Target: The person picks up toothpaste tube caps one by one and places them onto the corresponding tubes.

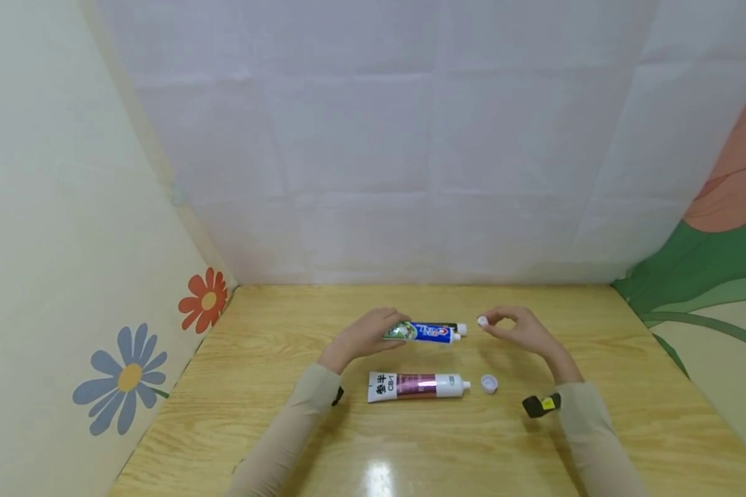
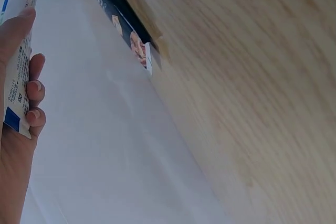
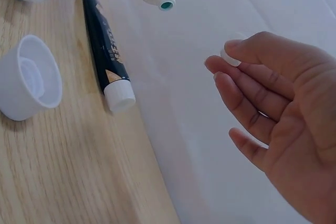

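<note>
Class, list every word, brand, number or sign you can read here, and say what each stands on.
"参半": white and purple tube, sideways
"CB-1": same tube, beside it; its other print is too blurred
Blue and green tube in the left hand: lettering and small print unreadable
Black tube: pale lettering, too blurred
Yellow label by the right wrist: marks too small

2 forearms (image 1: 281, 426) extended forward; left hand (image 1: 367, 334) gripping, fingers (image 2: 35, 91) curled; right hand (image 1: 526, 331) pinching, little finger (image 3: 249, 149) apart.
</note>
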`<state>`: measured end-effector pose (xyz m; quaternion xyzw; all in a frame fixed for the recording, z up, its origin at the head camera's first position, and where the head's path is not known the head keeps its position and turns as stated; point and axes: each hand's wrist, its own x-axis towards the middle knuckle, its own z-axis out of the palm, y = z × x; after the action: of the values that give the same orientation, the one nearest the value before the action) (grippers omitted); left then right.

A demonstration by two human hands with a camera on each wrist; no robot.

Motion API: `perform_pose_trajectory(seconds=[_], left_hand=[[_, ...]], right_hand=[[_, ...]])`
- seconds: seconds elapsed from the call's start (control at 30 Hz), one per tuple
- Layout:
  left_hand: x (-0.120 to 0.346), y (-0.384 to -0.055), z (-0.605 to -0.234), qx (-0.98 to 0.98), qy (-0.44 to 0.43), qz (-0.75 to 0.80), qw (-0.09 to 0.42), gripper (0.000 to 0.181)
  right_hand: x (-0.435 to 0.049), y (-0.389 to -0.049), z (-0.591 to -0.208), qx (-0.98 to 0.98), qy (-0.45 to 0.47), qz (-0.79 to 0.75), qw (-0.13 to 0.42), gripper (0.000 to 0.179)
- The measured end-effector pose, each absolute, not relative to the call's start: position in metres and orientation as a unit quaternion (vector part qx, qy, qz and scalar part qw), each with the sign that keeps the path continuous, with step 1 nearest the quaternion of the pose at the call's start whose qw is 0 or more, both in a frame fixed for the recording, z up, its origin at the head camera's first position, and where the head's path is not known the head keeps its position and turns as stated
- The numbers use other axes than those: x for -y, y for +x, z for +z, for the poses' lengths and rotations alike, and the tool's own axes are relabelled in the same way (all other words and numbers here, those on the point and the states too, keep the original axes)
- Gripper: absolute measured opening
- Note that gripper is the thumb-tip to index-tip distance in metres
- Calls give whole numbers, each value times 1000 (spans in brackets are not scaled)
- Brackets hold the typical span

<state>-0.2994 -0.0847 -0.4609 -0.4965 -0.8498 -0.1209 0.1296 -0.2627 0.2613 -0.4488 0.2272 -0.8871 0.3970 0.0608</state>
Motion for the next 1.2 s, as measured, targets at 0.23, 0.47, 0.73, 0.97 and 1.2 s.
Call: perform_pose_trajectory(seconds=[0.23, 0.47, 0.73, 0.97, 1.2], left_hand=[[87, -298, -458, 841, -499, -135, 159, 47], [88, -295, -451, 839, -496, -140, 173, 48], [89, -294, -445, 813, -513, -160, 223, 49], [89, -293, -439, 801, -520, -160, 249, 47], [87, -293, -434, 786, -527, -168, 274, 48]], right_hand=[[-261, -261, -445, 885, 223, 406, 58, 24], [-259, -256, -438, 884, 231, 400, 66, 25], [-248, -234, -409, 878, 254, 397, 85, 26], [-255, -250, -424, 875, 255, 397, 112, 24], [-254, -251, -421, 875, 255, 393, 122, 26]])
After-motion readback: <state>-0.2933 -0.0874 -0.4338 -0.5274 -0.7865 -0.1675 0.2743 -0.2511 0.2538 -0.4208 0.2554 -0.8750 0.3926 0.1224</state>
